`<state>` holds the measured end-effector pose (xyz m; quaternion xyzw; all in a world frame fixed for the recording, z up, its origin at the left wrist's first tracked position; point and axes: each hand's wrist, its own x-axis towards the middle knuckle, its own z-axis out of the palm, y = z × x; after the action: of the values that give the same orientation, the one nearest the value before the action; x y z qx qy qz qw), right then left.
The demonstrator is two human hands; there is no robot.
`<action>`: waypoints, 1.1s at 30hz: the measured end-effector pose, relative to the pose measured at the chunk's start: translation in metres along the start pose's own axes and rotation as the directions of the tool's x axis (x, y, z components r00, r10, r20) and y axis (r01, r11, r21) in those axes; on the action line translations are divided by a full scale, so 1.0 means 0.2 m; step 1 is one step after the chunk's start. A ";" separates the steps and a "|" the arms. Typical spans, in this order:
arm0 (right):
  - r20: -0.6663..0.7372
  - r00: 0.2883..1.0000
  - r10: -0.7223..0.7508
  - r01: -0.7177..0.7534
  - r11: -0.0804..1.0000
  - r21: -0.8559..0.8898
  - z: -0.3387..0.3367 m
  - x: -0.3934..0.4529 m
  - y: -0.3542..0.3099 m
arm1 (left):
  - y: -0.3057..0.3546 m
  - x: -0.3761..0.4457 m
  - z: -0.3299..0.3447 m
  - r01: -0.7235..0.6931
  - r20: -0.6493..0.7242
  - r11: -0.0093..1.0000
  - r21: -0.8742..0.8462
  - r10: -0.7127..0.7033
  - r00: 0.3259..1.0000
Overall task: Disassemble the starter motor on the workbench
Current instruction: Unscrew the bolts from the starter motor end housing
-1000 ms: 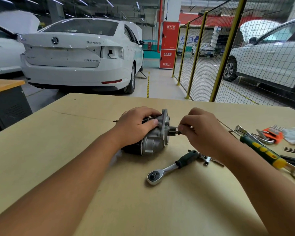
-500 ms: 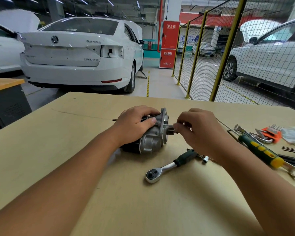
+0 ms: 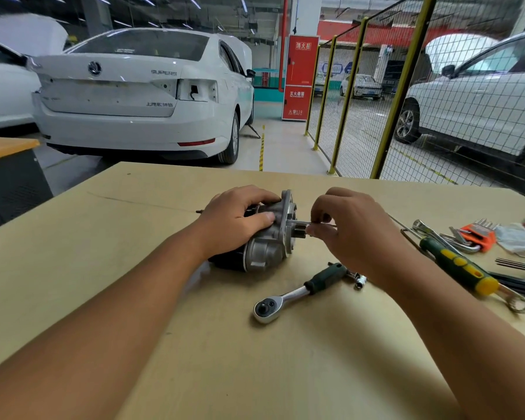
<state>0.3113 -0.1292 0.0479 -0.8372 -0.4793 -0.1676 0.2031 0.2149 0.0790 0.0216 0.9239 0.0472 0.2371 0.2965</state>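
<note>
Starter motor [image 3: 264, 244]: lies on its side near the middle of the tabletop [image 3: 164, 222], silver flanged end toward the person's right.
Left hand [image 3: 234, 222]: curled over the motor's body, thumb pressed on the silver housing.
Right hand [image 3: 355, 234]: fingertips pinch a thin long bolt [image 3: 300, 223] sticking out of the flange.
Ratchet wrench [image 3: 297, 294]: flat on the tabletop, just in front of the motor.
Green-and-yellow screwdriver [image 3: 458, 265]: to the right, among spanners and hex keys [image 3: 476, 233].
</note>
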 end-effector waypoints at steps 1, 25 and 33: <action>-0.006 1.000 -0.009 0.009 0.999 0.038 0.00 0.00 0.00 | 0.00 0.00 0.00 0.002 -0.008 1.000 -0.008 -0.002 1.000; -0.012 0.999 -0.031 0.032 0.996 0.084 0.02 0.01 0.05 | -0.01 0.01 0.01 0.005 -0.028 1.000 -0.016 -0.005 1.000; -0.021 0.999 -0.025 0.022 0.994 -0.104 0.02 0.00 0.04 | 0.01 0.00 0.00 -0.011 -0.009 1.000 0.008 0.011 1.000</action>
<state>0.3187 -0.1303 0.0426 -0.8391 -0.4775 -0.2038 0.1625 0.2143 0.0775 0.0219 0.9242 0.0447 0.2429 0.2914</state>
